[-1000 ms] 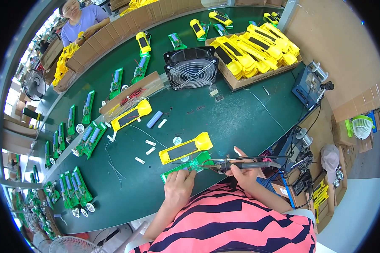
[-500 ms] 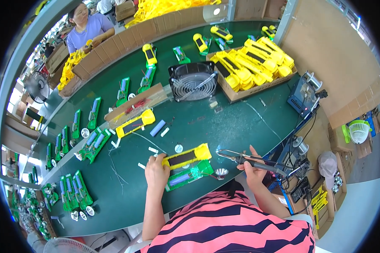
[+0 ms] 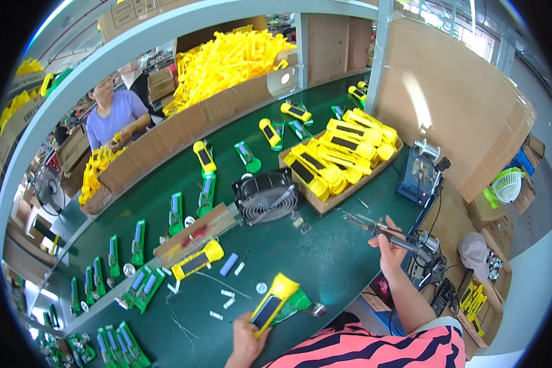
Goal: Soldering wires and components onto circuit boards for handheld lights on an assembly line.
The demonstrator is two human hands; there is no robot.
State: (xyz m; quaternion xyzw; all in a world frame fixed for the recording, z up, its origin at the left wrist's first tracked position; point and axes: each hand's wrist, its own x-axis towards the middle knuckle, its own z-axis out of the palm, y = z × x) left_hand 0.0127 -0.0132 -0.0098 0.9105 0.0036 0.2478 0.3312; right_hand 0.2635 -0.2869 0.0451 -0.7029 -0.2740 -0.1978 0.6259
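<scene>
My left hand grips the lower end of a yellow plastic lamp housing with a dark panel, tilted up over the table. Partly hidden behind it is a green housing half, with a small round reflector at its right end. In my right hand is a soldering iron, pointing left over the table; a thin metal prong, perhaps tweezers, runs alongside it. Left of my left hand lie small white pieces, a blue cylindrical cell and another yellow housing.
A black fan stands mid-table beside a carton of yellow housings. Green housings with blue cells line the left. A soldering station stands at right. Behind a cardboard barrier, another person handles yellow parts.
The view has tilted upward. My left hand has turned the yellow housing more upright, covering part of the green half. My right hand has carried the soldering iron away from the housing, toward the right.
</scene>
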